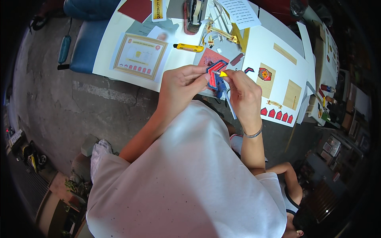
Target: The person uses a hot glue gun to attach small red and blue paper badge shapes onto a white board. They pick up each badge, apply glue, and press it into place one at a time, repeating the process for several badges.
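Note:
A red chevron-shaped piece with a blue border (214,81) is pinched between the thumb and fingers of my left hand (183,81). My right hand (243,89) is closed on what looks like a hot glue gun (223,73), with a yellow nose and a pale tip that meets the chevron's face. Below the nose hang a blue part and a pale rod, and my fingers hide how they join. A smaller dark chevron with red (249,70) lies beside my right hand. Behind the held piece is a red sheet (208,56).
On the white table (104,65), a framed certificate (139,56) and a yellow cutter knife (189,48) lie to the left. A tape dispenser (192,18) and gold trim pieces (221,32) are farther back. At right is a board with printed cutouts (274,59). Another person (291,182) is at lower right.

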Tool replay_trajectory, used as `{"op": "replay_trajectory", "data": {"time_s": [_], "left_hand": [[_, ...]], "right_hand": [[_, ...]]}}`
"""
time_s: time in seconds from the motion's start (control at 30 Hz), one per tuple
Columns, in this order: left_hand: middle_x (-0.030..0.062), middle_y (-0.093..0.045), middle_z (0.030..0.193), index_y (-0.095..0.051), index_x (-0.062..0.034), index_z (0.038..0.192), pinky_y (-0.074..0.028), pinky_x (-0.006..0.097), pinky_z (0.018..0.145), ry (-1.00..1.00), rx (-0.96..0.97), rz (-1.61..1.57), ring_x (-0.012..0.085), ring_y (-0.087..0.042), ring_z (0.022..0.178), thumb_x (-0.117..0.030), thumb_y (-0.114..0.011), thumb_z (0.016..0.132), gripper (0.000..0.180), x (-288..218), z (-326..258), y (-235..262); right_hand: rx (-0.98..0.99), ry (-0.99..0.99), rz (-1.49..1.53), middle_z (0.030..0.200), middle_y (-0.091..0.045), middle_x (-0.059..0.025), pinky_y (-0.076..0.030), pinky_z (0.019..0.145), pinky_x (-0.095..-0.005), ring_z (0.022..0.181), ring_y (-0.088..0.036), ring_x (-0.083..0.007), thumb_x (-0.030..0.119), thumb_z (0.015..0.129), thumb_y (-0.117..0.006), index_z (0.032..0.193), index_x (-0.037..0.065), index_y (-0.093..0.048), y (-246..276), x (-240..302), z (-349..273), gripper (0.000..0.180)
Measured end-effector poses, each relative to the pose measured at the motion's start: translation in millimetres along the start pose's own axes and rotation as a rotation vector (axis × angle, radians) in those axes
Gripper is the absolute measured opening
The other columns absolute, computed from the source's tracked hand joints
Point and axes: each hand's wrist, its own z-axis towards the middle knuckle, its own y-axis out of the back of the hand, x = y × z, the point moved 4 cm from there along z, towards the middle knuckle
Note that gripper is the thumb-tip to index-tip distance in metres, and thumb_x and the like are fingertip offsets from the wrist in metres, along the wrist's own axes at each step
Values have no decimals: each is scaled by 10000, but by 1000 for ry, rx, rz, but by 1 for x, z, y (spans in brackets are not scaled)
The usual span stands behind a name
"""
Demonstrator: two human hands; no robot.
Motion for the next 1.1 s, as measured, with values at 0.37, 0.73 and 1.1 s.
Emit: {"op": "replay_trajectory", "data": {"time_s": [0.37, 0.73, 1.1], "left_hand": [[168, -765, 1039, -679, 109, 1217, -572, 232, 769, -42, -17, -77, 103, -703, 878, -19, -720, 942, 307, -3, 0, 1], [184, -763, 1061, -682, 102, 1223, -575, 229, 785, -82, -39, -33, 112, -713, 904, -19, -716, 938, 312, 0, -1, -5], [159, -764, 1047, -685, 94, 1219, -607, 238, 775, -81, -55, -23, 115, -722, 878, -8, -687, 964, 275, 0, -4, -5]], "right_hand": [[3, 54, -37, 769, -619, -128, -497, 596, -385, 665, -634, -293, -73, 822, -712, 985, -4, -675, 0, 1, 7, 181], [5, 87, -22, 759, -590, -126, -499, 598, -397, 676, -627, -296, -109, 771, -674, 1011, 0, -661, 5, -3, 5, 264], [5, 89, -36, 749, -591, -113, -497, 583, -382, 661, -632, -274, -103, 772, -695, 1004, 3, -666, 3, -3, 3, 256]]}}
